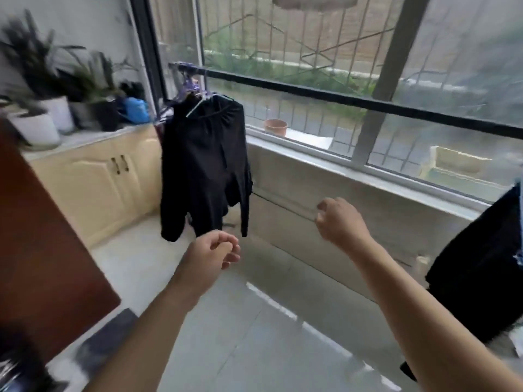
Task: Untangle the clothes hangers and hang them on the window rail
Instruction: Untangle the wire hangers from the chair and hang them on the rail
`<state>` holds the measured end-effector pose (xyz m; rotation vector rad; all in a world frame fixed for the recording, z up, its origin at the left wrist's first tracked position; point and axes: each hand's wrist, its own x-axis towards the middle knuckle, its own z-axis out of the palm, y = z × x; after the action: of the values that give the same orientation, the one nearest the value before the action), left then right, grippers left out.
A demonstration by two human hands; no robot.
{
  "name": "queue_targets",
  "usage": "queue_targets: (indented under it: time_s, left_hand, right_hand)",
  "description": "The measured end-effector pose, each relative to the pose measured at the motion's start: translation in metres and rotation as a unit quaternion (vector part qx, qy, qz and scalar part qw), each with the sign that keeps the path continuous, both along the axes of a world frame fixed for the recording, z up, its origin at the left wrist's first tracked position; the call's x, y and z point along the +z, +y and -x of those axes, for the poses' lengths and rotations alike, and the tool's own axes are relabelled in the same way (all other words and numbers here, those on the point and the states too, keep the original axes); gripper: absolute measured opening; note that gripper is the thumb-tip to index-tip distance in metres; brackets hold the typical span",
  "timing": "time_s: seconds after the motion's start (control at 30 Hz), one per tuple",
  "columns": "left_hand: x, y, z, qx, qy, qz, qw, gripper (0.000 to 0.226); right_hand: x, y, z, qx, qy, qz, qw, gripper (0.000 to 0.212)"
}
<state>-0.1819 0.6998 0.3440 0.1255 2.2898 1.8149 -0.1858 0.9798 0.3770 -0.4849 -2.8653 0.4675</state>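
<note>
A black window rail (325, 93) runs across the window from upper left to right. At its left end hangs a bunch of purple and white hangers (195, 90), and one of them carries a black garment (205, 168). My left hand (213, 254) is below the garment's hem, fingers curled loosely with nothing in them. My right hand (341, 222) is raised in front of the wall under the window sill, fingers curled, also holding nothing. Both hands are well below the rail and apart from the hangers. The picture is blurred.
A second dark garment (478, 278) hangs at the right edge. Potted plants (42, 120) stand on a cream cabinet (99, 176) at the left. A brown wooden board (42, 236) fills the near left. A terracotta pot (276, 126) sits on the window sill. The floor is tiled.
</note>
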Motion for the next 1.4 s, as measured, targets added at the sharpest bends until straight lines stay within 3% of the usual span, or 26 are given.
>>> queue_targets:
  time_s: [0.2,0.37,0.53,0.63,0.8,0.9,1.03,1.17,1.3,1.4]
  left_hand:
    - [-0.068,-0.228,-0.103,0.179,-0.119,-0.024,0.976,0.024]
    - [-0.113,-0.402,-0.257,0.359,-0.223,-0.025,0.906,0.021]
    - [-0.142,-0.488,-0.338,0.471,-0.251,-0.044,0.844,0.023]
    - [-0.149,-0.519,-0.354,0.507,-0.265,-0.042,0.819,0.022]
    - [-0.176,-0.550,-0.344,0.491,-0.318,-0.065,0.809,0.021]
    - [-0.189,-0.571,-0.329,0.499,-0.355,-0.054,0.789,0.019]
    - [-0.205,-0.610,-0.299,0.514,-0.404,-0.046,0.755,0.018]
    - [-0.214,-0.645,-0.266,0.523,-0.403,-0.062,0.749,0.018]
    - [-0.232,-0.669,-0.248,0.528,-0.418,-0.087,0.734,0.019]
    - [-0.249,-0.685,-0.243,0.507,-0.448,-0.080,0.732,0.016]
  right_hand:
    - [-0.081,-0.261,-0.003,0.250,-0.119,-0.015,0.961,0.026]
    - [-0.165,-0.486,-0.090,0.446,-0.206,-0.030,0.871,0.023]
    - [-0.193,-0.610,-0.135,0.489,-0.254,0.002,0.835,0.034]
    - [-0.209,-0.658,-0.139,0.532,-0.247,-0.034,0.809,0.022]
    - [-0.267,-0.694,-0.115,0.515,-0.369,-0.010,0.773,0.017]
    - [-0.318,-0.698,-0.081,0.493,-0.359,-0.018,0.792,0.020]
    - [-0.353,-0.726,-0.048,0.490,-0.457,-0.105,0.735,0.039]
    - [-0.383,-0.782,-0.035,0.460,-0.502,-0.048,0.731,0.031]
    - [-0.409,-0.830,-0.042,0.419,-0.509,-0.014,0.752,0.028]
    - [-0.428,-0.847,-0.043,0.321,-0.503,0.023,0.802,0.036]
